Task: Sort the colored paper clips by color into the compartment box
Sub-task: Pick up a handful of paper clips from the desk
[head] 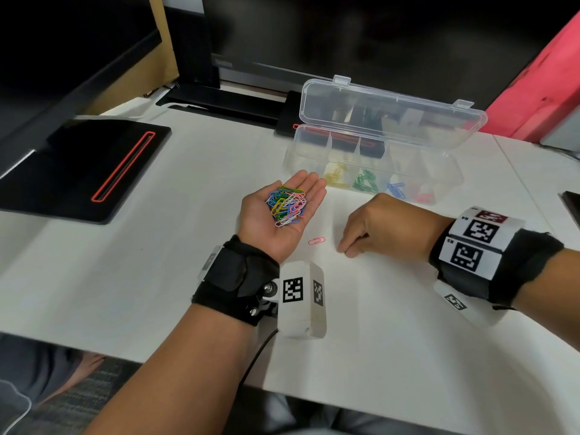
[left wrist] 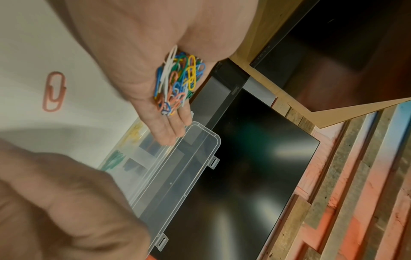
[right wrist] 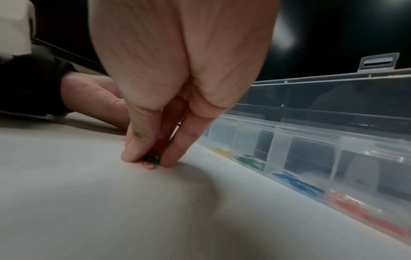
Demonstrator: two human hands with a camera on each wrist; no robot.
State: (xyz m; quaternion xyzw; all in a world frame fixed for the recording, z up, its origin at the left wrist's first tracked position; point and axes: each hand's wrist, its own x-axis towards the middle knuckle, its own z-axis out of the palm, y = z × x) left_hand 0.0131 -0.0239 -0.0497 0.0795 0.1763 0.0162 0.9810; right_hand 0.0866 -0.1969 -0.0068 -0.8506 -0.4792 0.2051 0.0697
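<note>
My left hand (head: 309,186) lies palm up above the white table, fingers nearly straight, carrying a mixed pile of colored paper clips (head: 286,205) (left wrist: 177,82). My right hand (head: 348,249) has its fingertips down on the table and pinches a green paper clip (right wrist: 153,156) between thumb and fingers. A single pink clip (head: 316,240) (left wrist: 54,91) lies flat between the two hands. The clear compartment box (head: 445,171) stands behind with its lid open. Its front row holds yellow clips (head: 335,177), green clips (head: 364,181), blue clips (head: 394,188) and pink clips (head: 423,196).
A black monitor base with a red-edged slot (head: 94,164) sits on the table at the left. Another black stand (head: 226,102) lies behind the box. The table's front edge runs close below my forearms. A red panel (head: 539,83) rises at the back right.
</note>
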